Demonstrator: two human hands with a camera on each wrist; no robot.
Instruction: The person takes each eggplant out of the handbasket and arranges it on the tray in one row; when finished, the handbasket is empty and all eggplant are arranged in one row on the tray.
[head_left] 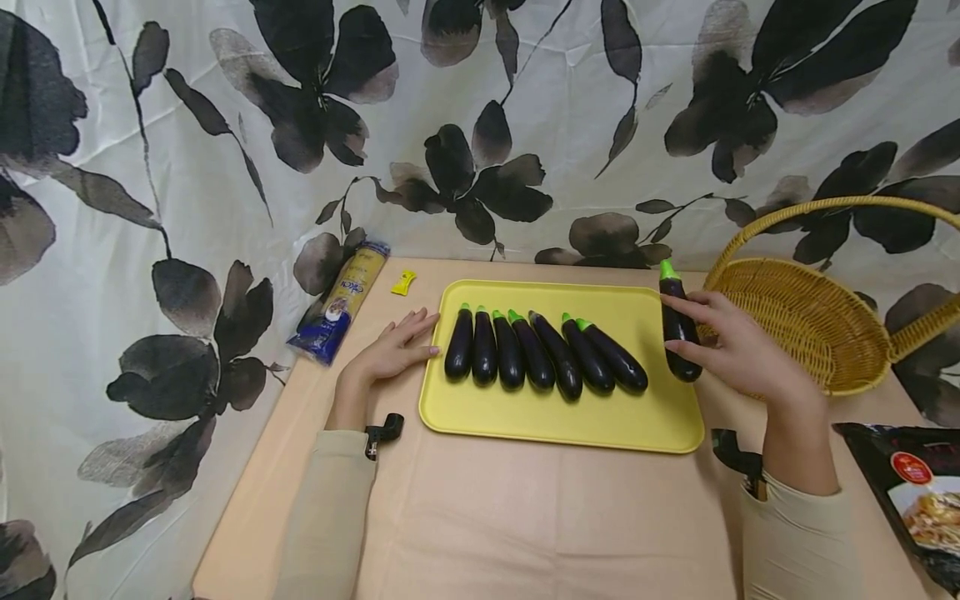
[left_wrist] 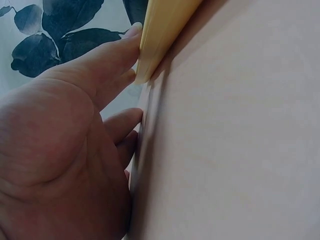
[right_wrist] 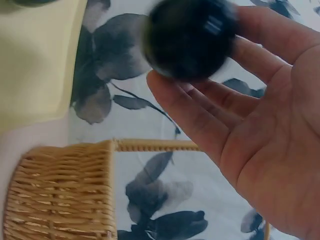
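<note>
My right hand [head_left: 738, 346] holds an eggplant [head_left: 677, 329] upright between thumb and fingers, over the right edge of a yellow tray [head_left: 540, 421]. In the right wrist view that eggplant [right_wrist: 190, 40] shows its dark rounded end, somewhat blurred. Several more eggplants [head_left: 537, 354] with green stem ends lie side by side on the tray. My left hand [head_left: 392, 348] is at the tray's left edge, its fingers extended. The left wrist view shows the thumb of the left hand [left_wrist: 55, 135] touching the side of the yellow tray [left_wrist: 162, 35].
A wicker basket [head_left: 795, 333] with a tall handle stands right of the tray, close to my right hand. Behind my left hand lie a packet of noodles or pasta [head_left: 341, 302] and a small yellow wrapped piece [head_left: 403, 282]. A black food bag [head_left: 911, 492] lies at the right.
</note>
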